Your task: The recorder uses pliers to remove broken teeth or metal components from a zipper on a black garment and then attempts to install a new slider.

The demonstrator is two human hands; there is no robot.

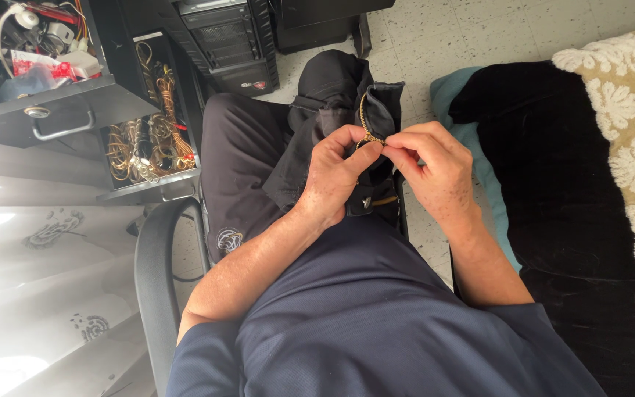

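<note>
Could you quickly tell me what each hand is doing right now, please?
Left hand: closed, pinching the dark garment beside its brass zipper.
Right hand: closed, fingertips pinched at the zipper's slider.

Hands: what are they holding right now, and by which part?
Both hands, left and right, pinch the dark garment at its brass zipper.

A small red-and-white package [59, 70] lies among loose parts in the open grey drawer [60, 103] at upper left. A round pale emblem [229, 240] marks the dark trouser leg [240, 162] beside the chair arm. No signs or screens show.
</note>
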